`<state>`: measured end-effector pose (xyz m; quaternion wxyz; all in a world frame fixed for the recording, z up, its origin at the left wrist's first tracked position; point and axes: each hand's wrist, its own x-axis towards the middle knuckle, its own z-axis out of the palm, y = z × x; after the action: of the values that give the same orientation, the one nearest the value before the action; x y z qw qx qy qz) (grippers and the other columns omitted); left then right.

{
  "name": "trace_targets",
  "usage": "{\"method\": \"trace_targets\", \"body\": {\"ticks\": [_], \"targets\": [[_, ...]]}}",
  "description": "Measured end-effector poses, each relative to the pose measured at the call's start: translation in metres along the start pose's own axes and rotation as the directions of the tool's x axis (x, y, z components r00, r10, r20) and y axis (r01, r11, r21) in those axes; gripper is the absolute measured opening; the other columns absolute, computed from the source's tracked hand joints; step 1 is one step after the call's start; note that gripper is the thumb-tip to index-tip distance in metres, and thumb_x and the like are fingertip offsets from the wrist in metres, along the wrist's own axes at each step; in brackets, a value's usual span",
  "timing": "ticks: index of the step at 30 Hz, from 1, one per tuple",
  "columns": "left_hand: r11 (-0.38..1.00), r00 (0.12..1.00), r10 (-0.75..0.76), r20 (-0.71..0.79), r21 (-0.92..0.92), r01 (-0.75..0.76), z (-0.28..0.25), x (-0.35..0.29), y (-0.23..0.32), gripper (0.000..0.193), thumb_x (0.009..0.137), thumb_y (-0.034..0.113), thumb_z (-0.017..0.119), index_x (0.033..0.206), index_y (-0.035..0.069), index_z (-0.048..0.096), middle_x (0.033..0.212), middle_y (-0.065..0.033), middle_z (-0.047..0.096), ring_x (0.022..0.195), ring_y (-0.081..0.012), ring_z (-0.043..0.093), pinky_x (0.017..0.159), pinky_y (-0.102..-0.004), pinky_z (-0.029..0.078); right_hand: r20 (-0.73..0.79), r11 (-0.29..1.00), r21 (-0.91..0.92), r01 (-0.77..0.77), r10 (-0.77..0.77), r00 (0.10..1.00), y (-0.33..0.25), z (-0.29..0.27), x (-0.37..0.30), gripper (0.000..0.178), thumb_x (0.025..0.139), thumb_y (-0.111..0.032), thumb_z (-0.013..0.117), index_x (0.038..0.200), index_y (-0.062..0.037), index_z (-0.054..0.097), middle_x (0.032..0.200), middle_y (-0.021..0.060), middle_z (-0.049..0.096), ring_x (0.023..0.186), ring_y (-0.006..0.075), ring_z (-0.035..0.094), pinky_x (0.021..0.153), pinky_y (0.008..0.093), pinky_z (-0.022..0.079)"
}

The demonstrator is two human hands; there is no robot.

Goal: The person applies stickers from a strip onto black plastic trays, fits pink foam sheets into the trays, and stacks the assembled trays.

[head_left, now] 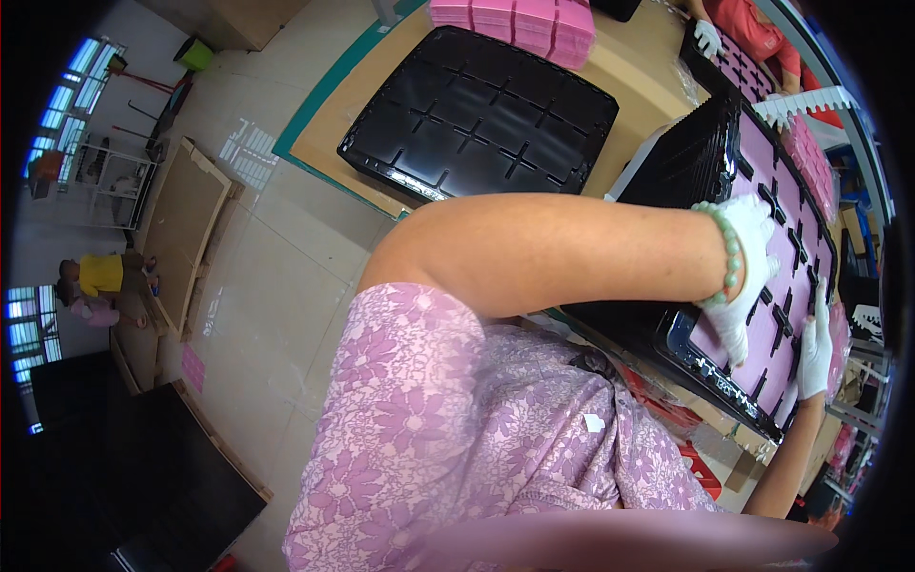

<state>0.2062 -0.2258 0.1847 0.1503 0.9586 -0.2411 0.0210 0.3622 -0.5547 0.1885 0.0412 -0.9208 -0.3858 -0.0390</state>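
Note:
On the right, a stack of black plastic trays [710,367] stands with pink sheet pieces [760,157] lying in the top tray's compartments, between black cross-shaped dividers. My left hand [748,262], in a white glove with a green bead bracelet at the wrist, rests on the pink pieces with its fingers spread. Farther right, my right hand [815,348], also white-gloved, lies flat against the pink pieces near the tray's far right side, fingers stretched out. Neither hand appears to grip anything. My left forearm crosses in front of the stack and hides part of it.
Another black tray [477,124] lies on the brown tabletop, with stacked pink pieces [519,29] behind it. A co-worker's gloved hand [708,38] touches a filled tray at the far right. A white toothed strip [805,103] juts over the stack. Wooden boards [186,234] stand at left.

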Motion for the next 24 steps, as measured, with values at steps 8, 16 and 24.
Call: {"method": "trace_targets", "body": {"ticks": [8,16,24], "targets": [[0.991,1.0,-0.011,-0.019,-0.133,0.008,0.008,-0.024,0.027,0.095,0.067,0.068,0.071,0.128,-0.004,0.056,0.133,-0.026,0.053,0.132,-0.0376,0.043,0.114,-0.0434,0.029,0.085,0.987,0.15,-0.064,0.051,0.995,-0.032,-0.004,-0.075,0.079,0.1,-0.059,0.035,0.151,0.0001,0.028,0.157,0.0162,0.031,0.148,0.0319,0.022,0.12,0.041,0.013],[0.954,0.989,0.038,-0.139,-0.29,-0.078,0.027,-0.031,0.052,0.074,0.06,0.039,0.083,0.114,-0.006,0.06,0.132,-0.0261,0.053,0.128,-0.0413,0.048,0.11,-0.0464,0.036,0.064,0.996,0.025,0.085,-0.086,0.994,-0.036,-0.017,-0.103,0.054,0.094,-0.03,0.052,0.137,0.0031,0.049,0.141,0.0229,0.05,0.132,0.0372,0.047,0.118,0.048,0.022],[0.982,0.993,-0.109,-0.032,-0.156,0.103,-0.008,-0.033,0.074,0.059,0.068,0.043,0.081,0.109,0.003,0.067,0.092,-0.0135,0.069,0.084,-0.0335,0.067,0.078,-0.0435,0.05,-0.175,0.857,0.515,-0.033,0.142,0.974,0.02,-0.021,-0.13,0.045,0.098,-0.04,0.055,0.116,-0.0004,0.065,0.097,0.0112,0.072,0.095,0.0253,0.066,0.104,0.0381,0.041]]}}
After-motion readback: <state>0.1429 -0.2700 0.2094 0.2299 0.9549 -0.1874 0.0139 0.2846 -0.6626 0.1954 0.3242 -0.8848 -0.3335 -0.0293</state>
